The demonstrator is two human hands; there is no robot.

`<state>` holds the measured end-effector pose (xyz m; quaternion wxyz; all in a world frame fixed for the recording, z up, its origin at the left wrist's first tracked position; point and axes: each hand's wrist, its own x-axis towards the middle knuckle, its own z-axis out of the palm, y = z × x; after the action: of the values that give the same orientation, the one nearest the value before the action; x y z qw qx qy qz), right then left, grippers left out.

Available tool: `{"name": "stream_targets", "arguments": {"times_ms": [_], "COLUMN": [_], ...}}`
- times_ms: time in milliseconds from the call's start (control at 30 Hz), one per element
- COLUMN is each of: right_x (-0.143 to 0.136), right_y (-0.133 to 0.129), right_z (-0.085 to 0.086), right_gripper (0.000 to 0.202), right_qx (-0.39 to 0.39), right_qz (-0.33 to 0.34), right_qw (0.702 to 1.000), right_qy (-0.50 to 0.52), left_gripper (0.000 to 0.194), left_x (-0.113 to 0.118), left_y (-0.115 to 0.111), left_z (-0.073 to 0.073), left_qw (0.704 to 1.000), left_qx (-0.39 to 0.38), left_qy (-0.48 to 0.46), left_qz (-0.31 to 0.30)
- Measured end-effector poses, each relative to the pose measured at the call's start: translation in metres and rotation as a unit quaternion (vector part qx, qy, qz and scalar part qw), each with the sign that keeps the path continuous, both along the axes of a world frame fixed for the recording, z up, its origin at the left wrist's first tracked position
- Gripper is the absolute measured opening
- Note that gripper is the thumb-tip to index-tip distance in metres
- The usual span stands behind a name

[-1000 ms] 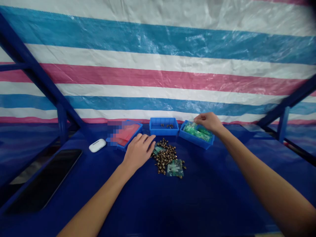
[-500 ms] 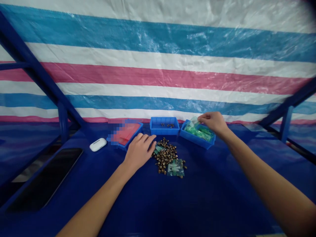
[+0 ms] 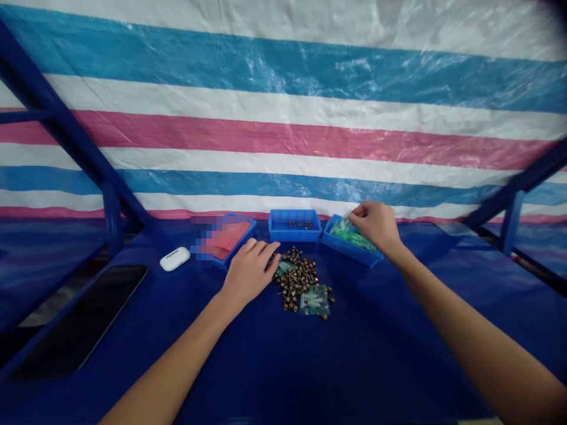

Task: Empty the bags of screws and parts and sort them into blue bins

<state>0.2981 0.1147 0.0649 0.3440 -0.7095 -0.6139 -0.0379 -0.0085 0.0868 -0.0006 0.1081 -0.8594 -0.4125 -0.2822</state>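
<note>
My right hand [image 3: 376, 224] is above the right-hand blue bin [image 3: 349, 251], its thumb and fingers pinched on a small clear plastic bag [image 3: 346, 221]. Green plastic packets [image 3: 358, 238] fill that bin. My left hand [image 3: 249, 269] rests palm down with fingers apart, at the left side of a heap of brass-coloured screws [image 3: 301, 277]. One small bag with pale green strips [image 3: 315, 301] lies on the heap's near edge. Another greenish bag [image 3: 284, 267] lies among the screws near my left fingertips.
A middle blue bin [image 3: 295, 234] holds a few screws. The left blue bin [image 3: 234, 251] contains red packets [image 3: 227, 239], partly pixelated. A white earphone case [image 3: 175, 259] and a black phone [image 3: 84, 321] lie on the blue table [image 3: 283, 372]. Blue frame bars rise at both sides.
My right hand has shifted slightly left over the right bin, still pinching the clear bag, which now sits a little lower. My left hand stays in place.
</note>
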Motion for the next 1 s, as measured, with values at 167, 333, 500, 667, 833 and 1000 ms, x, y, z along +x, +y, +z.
{"name": "stream_targets", "arguments": {"times_ms": [167,333,500,667,833,1000], "right_x": [-0.006,-0.012,-0.017,-0.014,-0.022,-0.038], "right_y": [0.008,0.015,0.015,0.009,-0.019,-0.052], "right_z": [0.003,-0.001,-0.006,-0.006,-0.002,-0.011], "right_gripper": [0.005,0.005,0.020,0.031,0.029,0.028], "right_qx": [-0.004,-0.055,-0.096,-0.103,0.043,-0.170], "right_qz": [-0.005,0.024,0.066,0.102,0.107,0.360], "right_qw": [1.000,0.998,0.993,0.989,0.987,0.917], "right_qy": [0.008,0.032,-0.005,-0.042,-0.109,-0.031], "left_gripper": [0.032,0.032,0.032,0.032,0.031,0.029], "left_x": [0.000,0.000,0.001,0.001,0.001,0.001], "left_y": [0.000,-0.001,-0.001,-0.001,-0.001,-0.001], "left_z": [0.000,0.000,0.001,0.002,0.001,-0.002], "left_qw": [1.000,1.000,1.000,1.000,1.000,1.000], "left_qx": [-0.009,-0.020,-0.025,-0.026,-0.021,-0.030], "left_qy": [0.001,0.004,0.005,0.007,0.008,0.003], "left_qz": [-0.004,-0.002,-0.003,-0.001,-0.002,-0.006]}}
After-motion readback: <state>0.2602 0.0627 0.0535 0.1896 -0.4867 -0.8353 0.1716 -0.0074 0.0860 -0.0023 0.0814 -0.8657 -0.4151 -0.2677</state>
